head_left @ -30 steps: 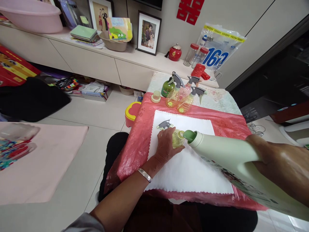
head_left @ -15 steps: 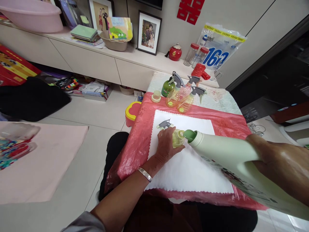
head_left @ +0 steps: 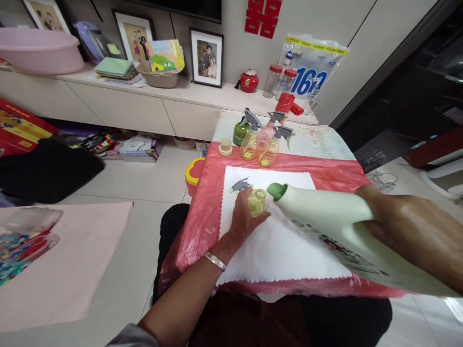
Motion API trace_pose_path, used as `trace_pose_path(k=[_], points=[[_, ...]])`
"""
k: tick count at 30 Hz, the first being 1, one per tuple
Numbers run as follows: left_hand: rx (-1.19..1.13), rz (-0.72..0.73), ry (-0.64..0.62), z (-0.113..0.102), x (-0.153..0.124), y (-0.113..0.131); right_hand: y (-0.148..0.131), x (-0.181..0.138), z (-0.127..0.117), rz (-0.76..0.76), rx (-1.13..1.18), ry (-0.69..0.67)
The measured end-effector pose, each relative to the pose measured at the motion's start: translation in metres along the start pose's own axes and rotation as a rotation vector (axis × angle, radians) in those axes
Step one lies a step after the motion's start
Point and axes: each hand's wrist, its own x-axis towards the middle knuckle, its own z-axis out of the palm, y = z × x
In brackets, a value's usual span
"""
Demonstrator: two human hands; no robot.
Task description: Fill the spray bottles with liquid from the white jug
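My left hand (head_left: 246, 214) is closed round a small yellow-green spray bottle (head_left: 257, 203) without its top, its round mouth facing up. By its handle, my right hand (head_left: 387, 212) holds a large pale green jug (head_left: 325, 205), tipped so that its dark green spout (head_left: 277, 191) points left. A small gap separates the spout from the bottle's mouth. Just beyond my left hand, a grey spray head (head_left: 240, 185) lies on the white scalloped mat (head_left: 285, 250). A pale green cap (head_left: 225, 147) stands at the far left of the table.
Several spray bottles (head_left: 267, 152) with grey triggers stand behind the mat on the red plastic cover (head_left: 197, 226). Beyond the table, a long cabinet (head_left: 126, 103) carries a pink basin (head_left: 39, 50), framed photos and jars (head_left: 272, 82). A yellow-topped stool (head_left: 193, 173) is left of the table.
The jug's spout has drawn away from the bottle's mouth, leaving a gap. The bottle's mouth now shows more plainly. The whole view has shifted slightly to the right.
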Motion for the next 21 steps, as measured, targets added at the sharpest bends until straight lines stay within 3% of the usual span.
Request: trace_pose_path(k=[3,7,10,16,21], points=[[-0.054,-0.033,0.005,-0.002,0.001,-0.001,-0.005,0.0,-0.01,-0.043,-0.054,-0.109],[-0.047,-0.049,0.0,-0.005,0.001,-0.001,0.015,0.001,-0.012,-0.104,0.114,0.178],[0.0,-0.025,0.003,-0.005,0.001,0.0,0.026,0.003,-0.004,-0.008,0.231,0.407],[0.058,-0.003,-0.032,-0.003,0.0,0.002,0.031,0.016,0.035,0.263,0.534,0.651],[0.038,-0.026,-0.053,-0.004,0.0,0.002,0.03,0.034,0.079,0.344,0.643,0.735]])
